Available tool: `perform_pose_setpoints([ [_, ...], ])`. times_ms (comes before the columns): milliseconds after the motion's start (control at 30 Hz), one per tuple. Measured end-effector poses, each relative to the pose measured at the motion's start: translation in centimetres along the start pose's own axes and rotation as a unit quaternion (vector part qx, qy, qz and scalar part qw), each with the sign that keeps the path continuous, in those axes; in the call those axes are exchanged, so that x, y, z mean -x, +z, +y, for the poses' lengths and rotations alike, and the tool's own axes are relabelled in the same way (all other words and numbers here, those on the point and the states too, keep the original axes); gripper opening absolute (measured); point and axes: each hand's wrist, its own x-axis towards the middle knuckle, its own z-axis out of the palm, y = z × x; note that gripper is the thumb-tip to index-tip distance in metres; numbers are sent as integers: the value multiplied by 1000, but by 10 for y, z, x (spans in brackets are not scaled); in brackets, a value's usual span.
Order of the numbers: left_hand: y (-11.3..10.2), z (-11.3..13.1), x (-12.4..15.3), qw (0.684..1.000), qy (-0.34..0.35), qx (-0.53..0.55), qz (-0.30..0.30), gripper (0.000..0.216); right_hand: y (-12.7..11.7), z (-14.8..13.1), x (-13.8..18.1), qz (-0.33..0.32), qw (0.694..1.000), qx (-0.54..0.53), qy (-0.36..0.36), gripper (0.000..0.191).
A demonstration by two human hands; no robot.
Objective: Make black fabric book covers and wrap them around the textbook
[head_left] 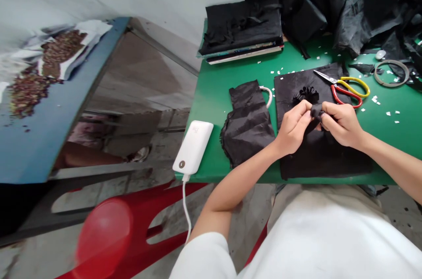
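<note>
Between my two hands is a small gathered piece of black fabric (317, 111). My left hand (292, 127) pinches its left side, and my right hand (343, 124) pinches the right side, fingertips almost meeting. Both are closed over a flat black cloth pad (329, 160) on the green table. Just beyond my fingers lies a frilled black fabric piece (306, 94). Scissors (346, 87) with one yellow and one red handle rest at the pad's upper right, blades pointing left. Left of the pad, several black cut fabric pieces (249, 125) lie stacked beside a white loop (268, 96).
A white power bank (194, 147) with a cable sits at the green table's (214, 89) left edge. Black fabric covers a book stack (244, 50) at the back. A tape ring (391, 73) and white scraps lie right. A red chair (132, 226) and blue table (75, 94) stand left.
</note>
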Motion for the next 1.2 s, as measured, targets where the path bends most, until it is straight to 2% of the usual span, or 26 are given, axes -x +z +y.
perform_pose_setpoints([
  [100,4,1,1,997,-21,54,-42,41,1,-1,1,7,1000,1,-4,27],
  [167,6,-1,2,997,-34,54,-50,41,2,0,2,23,999,30,-24,27],
  [300,8,-6,4,999,-46,12,-25,44,3,3,3,65,989,118,-67,24],
  [400,5,-10,4,997,-68,-13,-12,46,2,7,2,67,983,151,-83,19],
  [500,3,-10,3,996,-81,-43,-3,47,-2,10,0,56,977,181,-99,22],
  [667,1,-8,0,997,-59,-49,8,46,-10,10,-2,14,966,228,-119,29],
  [933,0,-1,-2,996,-34,-82,5,41,-10,15,-2,20,925,327,-192,31],
  [1200,-6,3,-4,993,-42,-111,-14,44,-17,15,-4,-32,942,285,-174,29],
])
